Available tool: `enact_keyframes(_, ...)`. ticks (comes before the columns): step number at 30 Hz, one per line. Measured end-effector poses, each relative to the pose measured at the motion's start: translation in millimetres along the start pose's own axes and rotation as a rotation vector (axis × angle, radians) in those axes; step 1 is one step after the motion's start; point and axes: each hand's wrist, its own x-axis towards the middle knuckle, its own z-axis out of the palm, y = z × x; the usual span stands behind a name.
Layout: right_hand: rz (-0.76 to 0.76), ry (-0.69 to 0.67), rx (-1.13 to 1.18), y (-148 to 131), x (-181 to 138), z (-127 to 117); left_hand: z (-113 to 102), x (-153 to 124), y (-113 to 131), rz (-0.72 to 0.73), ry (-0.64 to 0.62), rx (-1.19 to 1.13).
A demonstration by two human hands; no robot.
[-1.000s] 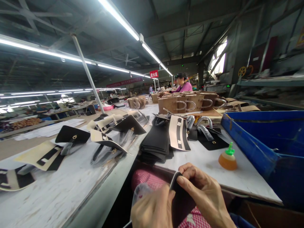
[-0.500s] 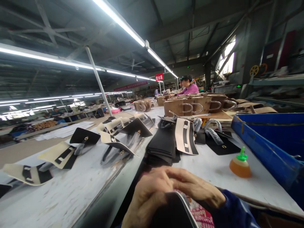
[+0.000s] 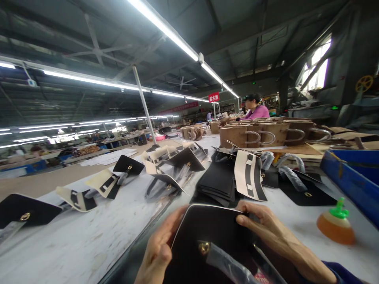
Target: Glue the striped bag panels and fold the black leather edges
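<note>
Close to me at the bottom is a black bag panel (image 3: 219, 228) with a pale edge, a gold-coloured metal fitting and a handle (image 3: 229, 262) wrapped in clear plastic. Against its left edge lies my left hand (image 3: 161, 248), with the fingers partly behind the panel. My right hand (image 3: 266, 227) pinches the upper right corner, thumb on the black face. Just beyond the hands, black panels (image 3: 216, 177) lie in a stack. Beside that stack leans a cream-backed panel (image 3: 242, 171) with black strips.
More bag panels (image 3: 102, 183) with handles lie along the left of the white table (image 3: 89, 240). To the right stand an amber glue bottle (image 3: 336, 228) with a green nozzle and a blue bin (image 3: 349, 173). Brown bags (image 3: 233, 137) and a person in purple (image 3: 257, 112) are farther back.
The black panel has been raised and turned, so its fitting and wrapped handle show. My hands have moved apart to its two sides. The view has swung left.
</note>
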Motion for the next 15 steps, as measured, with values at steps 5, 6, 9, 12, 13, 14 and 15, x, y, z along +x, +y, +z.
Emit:
enact_keyframes(5, 0.021, 0.104, -0.272, 0.4, -8.5, -1.8, -7.0, -5.1, -12.3, -0.120, 0.155, 0.383)
enact_keyframes(6, 0.029, 0.110, -0.284, -0.1, -9.9, -1.1, -7.4, -5.9, -14.6, -0.131, 0.185, 0.451)
enact_keyframes(9, -0.034, 0.143, -0.305, -4.3, -11.1, 2.3, -6.6, -8.7, -19.7, -0.138, 0.228, 0.526)
enact_keyframes(12, -0.224, 0.129, -0.277, -14.4, -6.7, 10.2, -3.4, -10.7, -25.0, -0.163, 0.247, 0.580)
enact_keyframes(13, -0.285, 0.110, -0.261, -18.7, -4.2, 13.9, -2.4, -10.8, -27.6, -0.174, 0.242, 0.606)
enact_keyframes(14, -0.339, 0.095, -0.248, -23.0, -1.5, 17.9, -1.8, -10.7, -30.5, -0.187, 0.230, 0.632)
enact_keyframes(15, -0.385, 0.093, -0.241, -26.9, 1.2, 22.0, -1.5, -10.3, -33.6, -0.199, 0.213, 0.659)
